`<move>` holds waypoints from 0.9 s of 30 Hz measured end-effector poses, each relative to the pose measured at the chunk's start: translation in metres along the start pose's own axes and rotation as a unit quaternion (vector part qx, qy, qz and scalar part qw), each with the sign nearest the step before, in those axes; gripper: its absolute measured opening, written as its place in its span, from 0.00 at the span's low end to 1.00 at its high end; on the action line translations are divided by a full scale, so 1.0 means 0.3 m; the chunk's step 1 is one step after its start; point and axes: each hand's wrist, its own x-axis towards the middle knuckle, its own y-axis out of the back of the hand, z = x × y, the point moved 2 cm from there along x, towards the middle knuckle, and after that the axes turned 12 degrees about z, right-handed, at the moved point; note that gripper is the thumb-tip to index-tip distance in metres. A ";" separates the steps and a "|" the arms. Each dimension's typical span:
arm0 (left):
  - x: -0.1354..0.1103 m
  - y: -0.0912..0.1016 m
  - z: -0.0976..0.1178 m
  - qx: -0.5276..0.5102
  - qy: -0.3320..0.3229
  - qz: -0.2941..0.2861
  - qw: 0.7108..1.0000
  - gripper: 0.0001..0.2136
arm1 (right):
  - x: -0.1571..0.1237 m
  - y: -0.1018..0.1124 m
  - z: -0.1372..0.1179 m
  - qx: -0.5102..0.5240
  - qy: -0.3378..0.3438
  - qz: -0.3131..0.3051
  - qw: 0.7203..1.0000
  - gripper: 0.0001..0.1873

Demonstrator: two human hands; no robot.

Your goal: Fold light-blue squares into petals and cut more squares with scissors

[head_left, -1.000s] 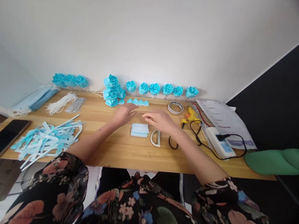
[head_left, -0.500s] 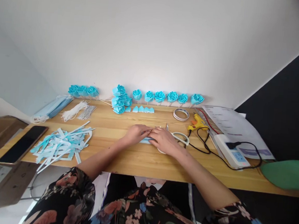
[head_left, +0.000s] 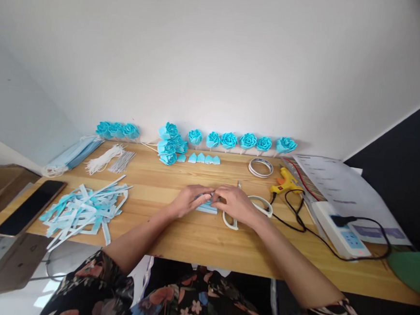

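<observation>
A blue pleated face mask (head_left: 208, 209) lies flat on the table in front of me, its far part hidden by my fingers. My left hand (head_left: 189, 200) is on its left side, fingers bent and closed at the far edge. From the right, my right hand (head_left: 234, 204) pinches the same far edge, thumb and fingers together. Both sets of fingertips nearly meet. Scissors with white handles (head_left: 263, 199) lie beside and partly under my right hand and wrist.
Blue flowers (head_left: 229, 140) line the wall, with cut petal pieces (head_left: 200, 158) before them. Blue-white strips (head_left: 85, 208), a phone (head_left: 30, 207), white cords (head_left: 104, 159) and masks (head_left: 75, 154) are left. A tape roll (head_left: 260, 167), yellow glue gun (head_left: 284, 180) and power strip (head_left: 340, 231) are right.
The view has shifted slightly. My right hand's fingers have gone from lying over the mask to a raised pinch, and more of the mask and the scissors shows. My left thumb now shows.
</observation>
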 end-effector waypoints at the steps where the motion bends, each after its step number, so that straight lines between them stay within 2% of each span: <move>1: 0.001 0.003 0.005 -0.005 0.001 -0.003 1.000 0.22 | -0.003 -0.002 0.003 0.009 -0.006 0.001 1.000 0.03; 11: -0.001 0.005 0.011 -0.021 -0.008 0.002 1.000 0.23 | -0.013 0.000 0.017 0.068 -0.046 0.020 0.996 0.05; 16: -0.001 0.010 0.000 -0.036 -0.008 0.013 0.999 0.22 | -0.003 0.029 0.008 0.075 -0.067 0.062 0.993 0.07; 19: 0.001 0.008 -0.015 -0.031 0.022 0.034 0.999 0.21 | 0.004 0.038 0.008 0.104 -0.094 0.098 0.985 0.07; 22: 0.005 0.005 -0.040 -0.044 0.074 0.091 0.992 0.23 | 0.014 0.034 0.016 0.161 -0.120 0.125 0.972 0.08; 27: 0.012 0.003 -0.069 -0.185 0.150 0.142 0.961 0.25 | 0.038 0.023 0.033 0.259 -0.174 0.160 0.937 0.17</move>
